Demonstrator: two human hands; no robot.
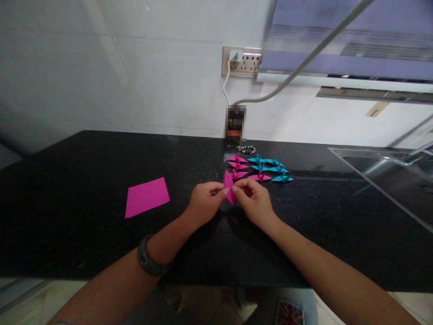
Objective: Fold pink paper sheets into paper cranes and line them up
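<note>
Between my hands is a pink piece of folded paper (pixel 228 186), narrow and pointed at both ends, held above the dark counter. My left hand (pixel 207 202) pinches its left edge between thumb and fingers. On the opposite edge, my right hand (pixel 254 201) has a similar pinch. Just beyond the fingers stand several pink paper cranes (pixel 237 165) and several blue paper cranes (pixel 282 179), set in rows. A stack of pink paper sheets (pixel 147 197) lies flat to the left of my left hand.
A beaded bracelet (pixel 246 149) lies behind the cranes on the black counter (pixel 84 180). Against the wall leans a blurred-out device (pixel 236 123), with a cable (pixel 270 95) near it. A socket strip (pixel 248 63) is on the wall. At the right is a metal sink (pixel 389 169).
</note>
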